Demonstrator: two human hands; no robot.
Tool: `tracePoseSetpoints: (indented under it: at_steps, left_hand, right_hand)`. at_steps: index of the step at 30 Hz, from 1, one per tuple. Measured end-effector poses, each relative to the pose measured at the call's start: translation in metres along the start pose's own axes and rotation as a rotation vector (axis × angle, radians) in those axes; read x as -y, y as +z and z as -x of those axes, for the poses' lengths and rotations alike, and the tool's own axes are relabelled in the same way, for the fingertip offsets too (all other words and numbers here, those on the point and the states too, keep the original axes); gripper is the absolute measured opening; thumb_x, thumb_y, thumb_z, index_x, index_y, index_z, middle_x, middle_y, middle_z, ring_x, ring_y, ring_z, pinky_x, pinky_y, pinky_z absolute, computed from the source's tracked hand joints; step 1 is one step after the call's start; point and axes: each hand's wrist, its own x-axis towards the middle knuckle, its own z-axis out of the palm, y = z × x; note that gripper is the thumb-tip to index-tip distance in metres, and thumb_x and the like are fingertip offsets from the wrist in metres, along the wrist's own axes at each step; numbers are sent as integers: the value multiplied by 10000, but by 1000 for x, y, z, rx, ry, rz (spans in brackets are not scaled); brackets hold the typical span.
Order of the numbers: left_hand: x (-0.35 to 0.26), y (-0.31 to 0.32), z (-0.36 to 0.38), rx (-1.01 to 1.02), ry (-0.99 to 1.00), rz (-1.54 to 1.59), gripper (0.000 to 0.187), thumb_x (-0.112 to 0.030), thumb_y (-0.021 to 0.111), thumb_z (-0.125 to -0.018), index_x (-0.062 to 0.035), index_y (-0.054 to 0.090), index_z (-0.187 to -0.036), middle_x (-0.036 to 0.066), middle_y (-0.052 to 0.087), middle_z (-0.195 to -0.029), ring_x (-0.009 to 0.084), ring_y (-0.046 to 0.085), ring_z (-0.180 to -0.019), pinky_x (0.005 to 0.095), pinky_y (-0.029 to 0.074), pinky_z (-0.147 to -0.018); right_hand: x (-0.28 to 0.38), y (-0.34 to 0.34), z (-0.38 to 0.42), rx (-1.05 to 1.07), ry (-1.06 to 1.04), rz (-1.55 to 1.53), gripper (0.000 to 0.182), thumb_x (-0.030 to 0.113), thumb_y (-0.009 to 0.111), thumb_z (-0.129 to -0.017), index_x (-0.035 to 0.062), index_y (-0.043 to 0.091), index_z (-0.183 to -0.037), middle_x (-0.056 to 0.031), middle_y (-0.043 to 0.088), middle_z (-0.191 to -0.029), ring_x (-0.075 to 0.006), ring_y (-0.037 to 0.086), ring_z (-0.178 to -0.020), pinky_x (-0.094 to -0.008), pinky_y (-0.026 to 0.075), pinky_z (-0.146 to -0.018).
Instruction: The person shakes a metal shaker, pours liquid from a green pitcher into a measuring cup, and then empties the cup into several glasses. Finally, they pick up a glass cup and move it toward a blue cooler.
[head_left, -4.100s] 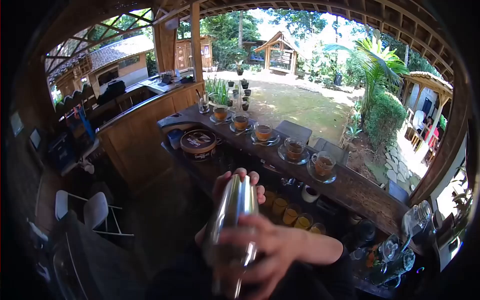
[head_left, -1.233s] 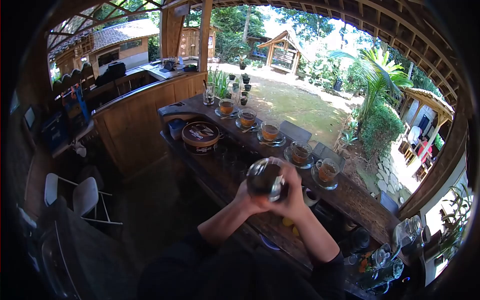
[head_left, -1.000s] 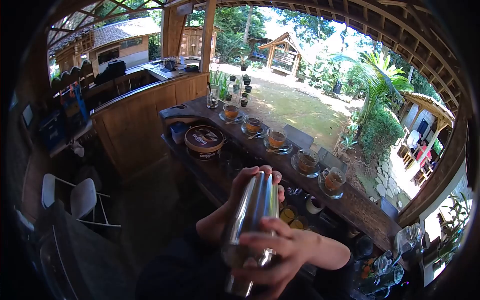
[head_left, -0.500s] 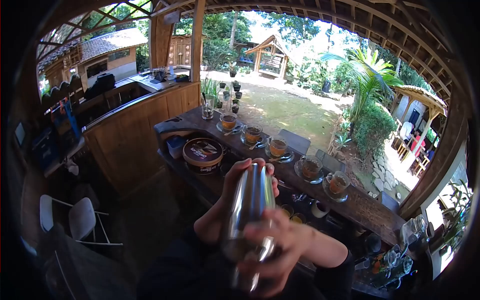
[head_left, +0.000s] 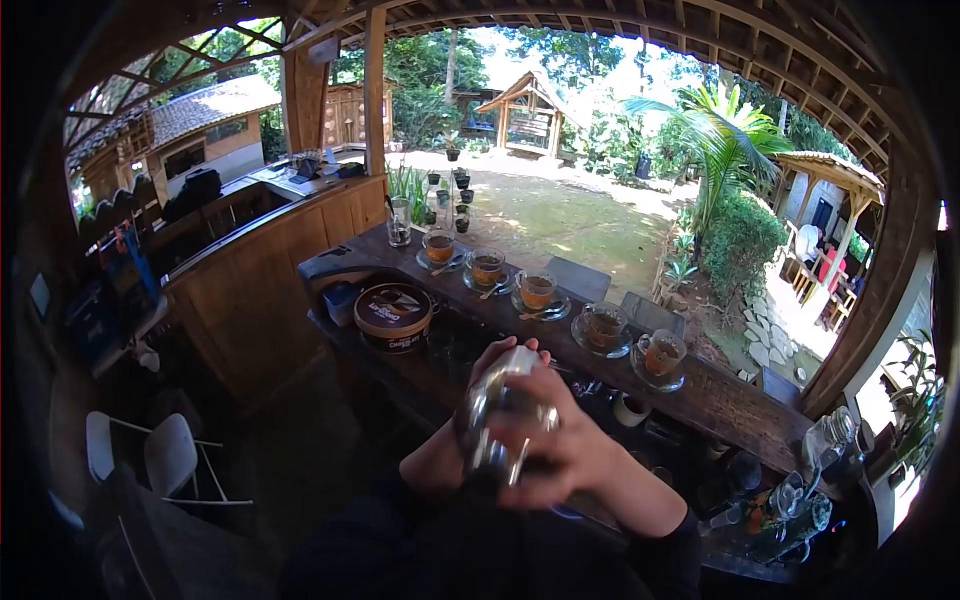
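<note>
A shiny metal cocktail shaker point(head_left: 487, 405) is held in front of my body between both hands. My left hand point(head_left: 492, 358) is wrapped round its far end, partly hidden behind the metal. Nearer to me, my right hand point(head_left: 552, 425) grips the shaker's side and lower end, its fingers smeared by motion. Beyond the hands, glass cups of amber drink, such as this cup point(head_left: 536, 291), stand on saucers in a row along the dark wooden counter point(head_left: 735, 420).
A round brown tub point(head_left: 393, 308) sits on the lower shelf at left. A drinking glass point(head_left: 399, 225) stands at the counter's far end. Several glass vessels point(head_left: 790, 515) crowd the right side. A folding chair point(head_left: 170, 455) is at lower left.
The shaker has tipped and appears shorter, its far end lower and nearer to me. Both hands have moved with it and keep hold. The view has shifted slightly.
</note>
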Motion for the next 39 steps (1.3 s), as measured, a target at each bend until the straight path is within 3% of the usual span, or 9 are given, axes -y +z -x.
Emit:
tracePoseSetpoints:
  at_steps: [4, 9, 18, 22, 27, 29, 31, 34, 39]
  left_hand:
    - [33, -33, 4, -342, 76, 18, 296, -267, 424, -896, -65, 540, -1080, 84, 587, -1059, 219, 574, -972, 372, 465, -871]
    - [34, 49, 5, 62, 92, -201, 302, -329, 506, -841, -72, 583, -979, 122, 572, -943, 277, 559, -868, 425, 495, -751]
    - [83, -8, 8, -113, 165, -64, 338, -266, 496, -880, -47, 514, -1136, 97, 577, -1098, 229, 583, -978, 374, 483, -869]
    - [80, 30, 13, 1, 75, -159, 311, -335, 492, -851, -86, 577, -1017, 115, 565, -1043, 262, 579, -927, 422, 506, -774]
    - [84, 10, 13, -40, 109, -208, 251, -308, 517, -847, -101, 562, -982, 60, 524, -969, 219, 561, -936, 391, 485, -812]
    - [113, -7, 4, -39, 322, -11, 250, -263, 558, -831, -111, 548, -1030, 20, 507, -1047, 165, 528, -994, 335, 453, -866]
    - [181, 35, -37, 602, 986, 643, 287, -218, 599, -816, -121, 534, -1078, -20, 490, -1125, 110, 495, -1053, 278, 421, -919]
    - [81, -4, 9, -32, -58, -39, 295, -309, 438, -886, -117, 560, -1073, 110, 527, -1065, 326, 530, -963, 455, 447, -861]
    - [75, 78, -1, 128, -11, -338, 274, -296, 459, -862, -78, 592, -963, 121, 557, -979, 324, 551, -893, 442, 475, -796]
  right_hand:
    - [-21, 8, 50, -289, 665, -57, 808, 196, 824, -584, 175, 351, -1238, -192, 432, -1214, -370, 436, -1154, -451, 403, -907]
    - [51, -26, -5, -64, -254, 2, 391, 289, 664, -699, 373, 519, -1052, 18, 533, -1096, -416, 486, -1050, -612, 296, -912]
    - [16, -39, 61, -286, 497, -108, 525, 194, 777, -602, 213, 579, -1087, -130, 461, -1180, -406, 455, -1086, -479, 428, -853]
    - [78, -70, 9, -20, -189, -1, 440, 183, 721, -632, 212, 587, -1051, -67, 472, -1178, -370, 477, -1101, -477, 419, -884]
    - [81, -64, 29, 42, -70, -68, 439, 200, 736, -672, 301, 569, -1066, -120, 483, -1149, -413, 456, -1099, -525, 408, -855]
    - [51, -43, 53, -80, 146, -58, 483, 153, 729, -630, 287, 571, -1066, -88, 478, -1161, -380, 458, -1094, -491, 425, -854]
    - [45, -38, 61, -201, 389, -110, 542, 128, 723, -583, 324, 560, -1062, -58, 478, -1175, -355, 472, -1074, -467, 435, -865]
    - [81, -61, 20, -68, -23, 45, 513, 140, 714, -587, 330, 562, -1039, -45, 481, -1177, -358, 487, -1072, -472, 433, -876]
    - [103, -63, 10, -3, -260, 190, 501, 203, 675, -640, 386, 509, -1076, 20, 491, -1178, -388, 464, -1119, -499, 410, -889]
